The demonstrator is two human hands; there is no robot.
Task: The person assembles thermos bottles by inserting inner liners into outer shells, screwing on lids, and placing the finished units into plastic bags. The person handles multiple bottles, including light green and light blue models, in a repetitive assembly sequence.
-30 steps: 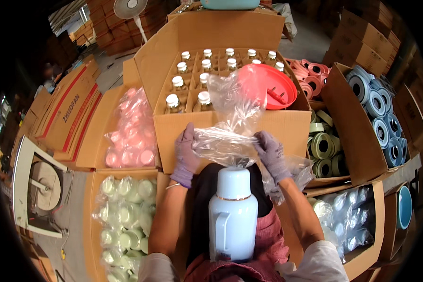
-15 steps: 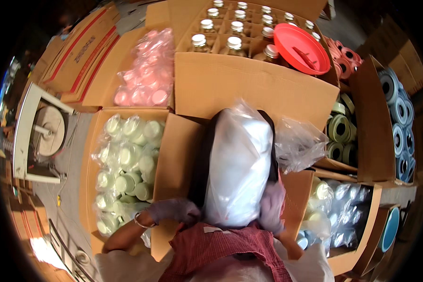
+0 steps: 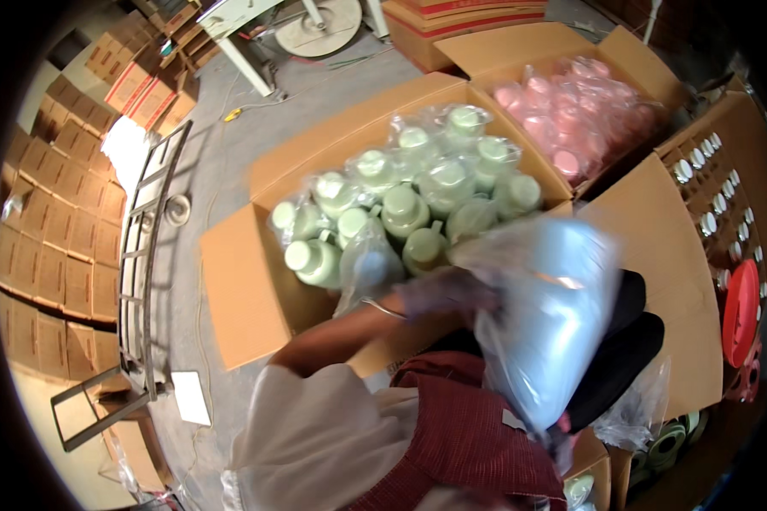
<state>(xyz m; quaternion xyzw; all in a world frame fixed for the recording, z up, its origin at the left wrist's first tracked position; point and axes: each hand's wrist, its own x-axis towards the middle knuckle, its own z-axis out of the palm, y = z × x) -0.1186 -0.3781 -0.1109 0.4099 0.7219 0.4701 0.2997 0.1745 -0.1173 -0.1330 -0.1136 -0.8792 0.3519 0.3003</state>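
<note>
A pale blue bottle-like body [image 3: 541, 324] in a clear plastic bag leans across my lap, its surface smeared by motion. My left hand [image 3: 452, 294], in a greyish glove, touches the bag's left side; its fingers are blurred. My right hand [image 3: 559, 444], also gloved, is at the bag's lower end, mostly hidden and blurred. Beside my left forearm, an open carton [image 3: 273, 175] holds several light green handled bottles [image 3: 403, 207], many in clear bags. A bagged bluish piece [image 3: 371, 264] sits at that carton's near side.
Bagged pink bottles [image 3: 567, 115] fill a carton beyond the green ones. At right, a divided carton [image 3: 660, 221] holds white-capped bottles and a red plate-like piece [image 3: 741, 311]. Loose clear plastic [image 3: 635, 409] lies near my knee. A metal frame [image 3: 145, 255] and stacked boxes [image 3: 55, 221] stand left.
My view has swung left toward the green-bottle carton. The bagged blue body has tilted toward that carton, and my left hand has moved from its near end to its side.
</note>
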